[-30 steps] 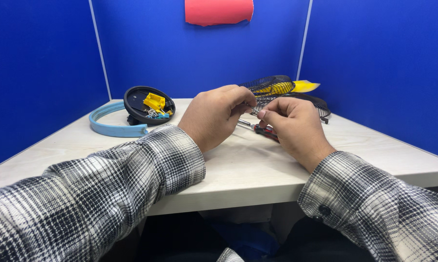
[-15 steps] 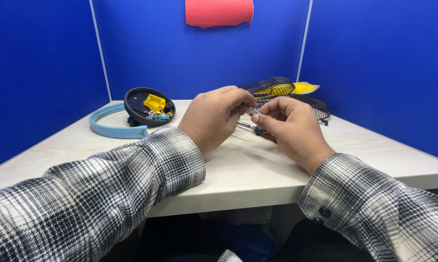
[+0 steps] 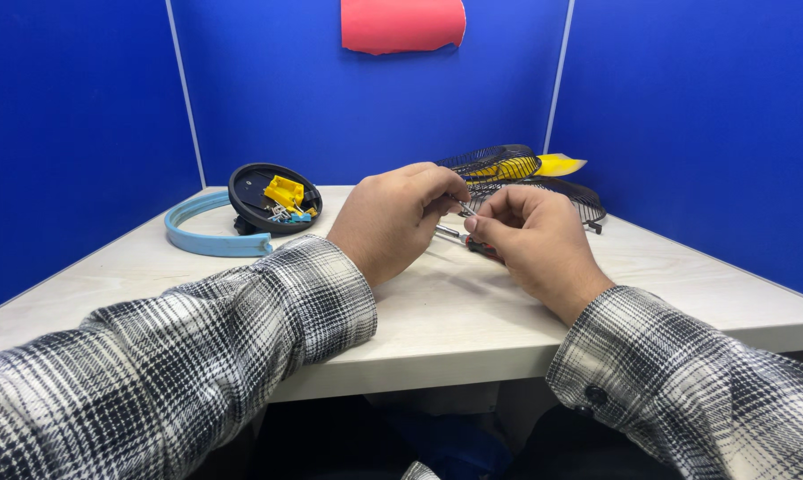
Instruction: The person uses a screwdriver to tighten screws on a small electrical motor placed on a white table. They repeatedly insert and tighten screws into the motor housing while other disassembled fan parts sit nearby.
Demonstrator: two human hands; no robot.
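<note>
While both hands meet above the pale table (image 3: pixel 419 311), the left hand (image 3: pixel 393 222) pinches a small metal piece (image 3: pixel 465 210) at its fingertips. Right hand (image 3: pixel 530 240) is curled around a screwdriver (image 3: pixel 450 233), shaft pointing left, just beside the left fingers. Behind them: black wire fan grilles (image 3: pixel 544 188) and a yellow blade (image 3: pixel 557 164). Far left, a blue ring (image 3: pixel 208 240) touches a black round base (image 3: pixel 273 197) with yellow parts.
</note>
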